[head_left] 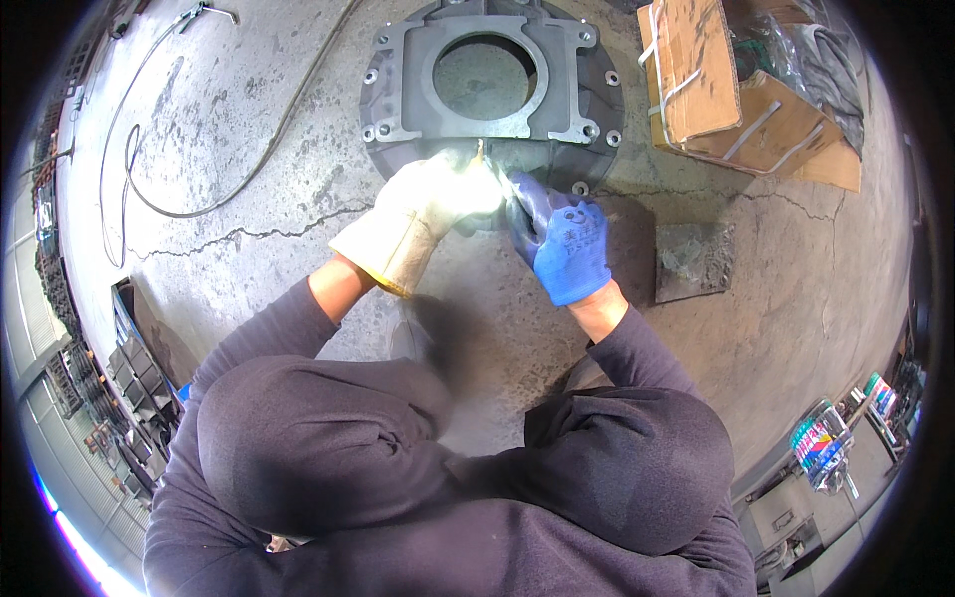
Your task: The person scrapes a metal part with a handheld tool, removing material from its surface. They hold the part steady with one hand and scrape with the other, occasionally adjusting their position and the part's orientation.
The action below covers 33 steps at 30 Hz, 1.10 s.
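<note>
A large grey cast-metal housing (406,85) with a round opening and bolt holes lies on the floor in front of me. My left hand (438,194), in a pale work glove, is at its near side, washed out by bright light. Its fingers look closed. A thin, yellowish, pointed piece (480,151) rises above its fingertips against the housing's near wall. Close beside it, my right hand (567,239) wears a blue coated glove, with fingers and thumb closed toward the left glove. A thin pale edge shows at its fingertips, but the gloves hide what is held.
A torn cardboard box (696,70) with plastic wrapping stands at the far right. A flat dark square piece (694,262) lies right of my right hand. A black hose (264,164) loops over the cracked concrete floor at left. My knees (318,448) are close below my hands.
</note>
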Tool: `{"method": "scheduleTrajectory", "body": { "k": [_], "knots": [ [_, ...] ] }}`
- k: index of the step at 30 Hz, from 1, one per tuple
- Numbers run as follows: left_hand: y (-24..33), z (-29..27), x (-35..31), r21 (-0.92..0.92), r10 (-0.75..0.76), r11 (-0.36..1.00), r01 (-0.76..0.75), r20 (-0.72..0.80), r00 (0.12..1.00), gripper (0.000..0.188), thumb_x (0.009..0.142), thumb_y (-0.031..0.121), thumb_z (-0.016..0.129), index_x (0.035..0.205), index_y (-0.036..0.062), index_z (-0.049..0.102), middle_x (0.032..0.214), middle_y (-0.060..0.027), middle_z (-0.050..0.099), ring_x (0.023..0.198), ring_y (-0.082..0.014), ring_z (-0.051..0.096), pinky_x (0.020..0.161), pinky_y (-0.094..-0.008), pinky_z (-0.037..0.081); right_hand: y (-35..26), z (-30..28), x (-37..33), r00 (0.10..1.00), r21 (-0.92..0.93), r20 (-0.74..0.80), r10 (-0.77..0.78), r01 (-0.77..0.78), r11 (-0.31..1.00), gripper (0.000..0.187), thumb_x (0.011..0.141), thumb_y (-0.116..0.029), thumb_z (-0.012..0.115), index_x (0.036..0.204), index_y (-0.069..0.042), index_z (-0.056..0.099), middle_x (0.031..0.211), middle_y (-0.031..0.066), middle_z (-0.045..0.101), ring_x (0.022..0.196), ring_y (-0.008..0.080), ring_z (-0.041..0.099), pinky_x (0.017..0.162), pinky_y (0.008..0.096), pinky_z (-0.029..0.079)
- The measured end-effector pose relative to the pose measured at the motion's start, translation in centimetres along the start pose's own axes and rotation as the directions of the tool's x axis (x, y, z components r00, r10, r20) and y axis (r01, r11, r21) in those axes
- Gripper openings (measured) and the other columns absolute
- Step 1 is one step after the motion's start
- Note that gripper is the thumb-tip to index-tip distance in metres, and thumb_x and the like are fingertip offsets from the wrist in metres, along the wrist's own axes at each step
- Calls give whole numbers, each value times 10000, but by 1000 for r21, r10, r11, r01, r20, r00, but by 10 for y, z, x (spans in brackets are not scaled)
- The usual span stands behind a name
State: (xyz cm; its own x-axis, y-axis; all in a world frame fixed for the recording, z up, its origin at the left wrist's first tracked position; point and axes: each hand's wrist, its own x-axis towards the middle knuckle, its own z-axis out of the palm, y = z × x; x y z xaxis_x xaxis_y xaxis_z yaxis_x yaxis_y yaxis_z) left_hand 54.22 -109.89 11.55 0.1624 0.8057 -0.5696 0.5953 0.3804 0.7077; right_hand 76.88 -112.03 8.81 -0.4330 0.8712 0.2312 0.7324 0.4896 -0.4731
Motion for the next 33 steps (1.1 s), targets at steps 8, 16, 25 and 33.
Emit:
{"method": "scheduleTrajectory", "body": {
  "k": [8,16,25,33],
  "knots": [
    [-4,1,-6,99,243,967,-236,-65,968,399,949,447,782,1047,62,818,818,-21,770,632,-110,694,636,-285,548,2,16,-7,995,36,45,85,-87,996,497,964,-388,692,1414,-177,700,927,64,728,785,267,681,816,433,470],
    [1,1,-5,36,49,998,-48,-43,998,427,936,462,803,1042,48,812,832,-27,776,636,-104,692,633,-280,552,2,7,-5,999,88,-15,43,-41,995,375,972,-263,729,1327,-140,722,921,119,767,759,319,731,721,445,545],
    [-33,15,11,23,313,950,-312,-89,946,325,971,344,808,1127,59,800,916,-22,771,700,-85,686,607,-253,549,-4,-1,1,992,199,18,127,-128,972,297,951,-168,766,1241,-106,754,975,174,789,838,374,769,744,444,603],
    [-11,7,-1,-176,153,970,-167,-91,984,383,958,298,842,1207,19,761,976,-41,779,803,-90,716,653,-249,575,-2,1,-2,985,234,38,167,-171,957,297,945,-150,772,1235,-90,760,1007,202,787,871,390,773,760,438,609]
  ]
}}
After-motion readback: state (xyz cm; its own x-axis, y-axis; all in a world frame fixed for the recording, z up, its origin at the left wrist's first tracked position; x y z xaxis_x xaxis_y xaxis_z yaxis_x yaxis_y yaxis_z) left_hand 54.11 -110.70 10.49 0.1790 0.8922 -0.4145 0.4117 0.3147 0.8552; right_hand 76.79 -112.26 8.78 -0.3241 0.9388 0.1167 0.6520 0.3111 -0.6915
